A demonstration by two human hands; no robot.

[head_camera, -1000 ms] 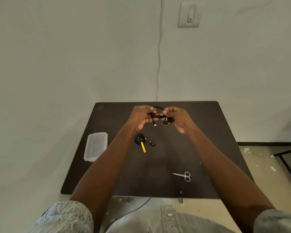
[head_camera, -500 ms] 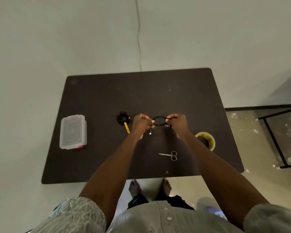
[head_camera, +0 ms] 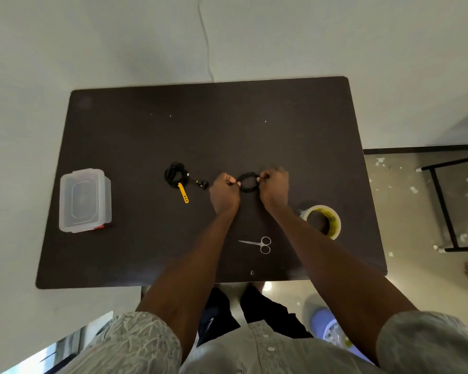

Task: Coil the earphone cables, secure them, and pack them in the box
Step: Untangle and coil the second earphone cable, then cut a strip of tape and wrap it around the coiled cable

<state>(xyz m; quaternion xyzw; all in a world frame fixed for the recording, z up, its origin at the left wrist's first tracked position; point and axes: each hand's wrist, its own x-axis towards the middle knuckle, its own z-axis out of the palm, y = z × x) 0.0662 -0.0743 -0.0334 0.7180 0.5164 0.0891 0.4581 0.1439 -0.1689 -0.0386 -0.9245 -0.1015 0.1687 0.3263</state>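
Change: coil lowered from chest height to just above worktop, loop rounder | left hand and right hand pinch opposite sides | ready for tying (box left, lidded)

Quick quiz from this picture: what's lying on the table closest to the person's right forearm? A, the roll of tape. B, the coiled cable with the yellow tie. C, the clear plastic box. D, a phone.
A: the roll of tape sits just beside the right forearm, while the clear plastic box and the coiled cable with the yellow tie lie off to the left; no phone shows.
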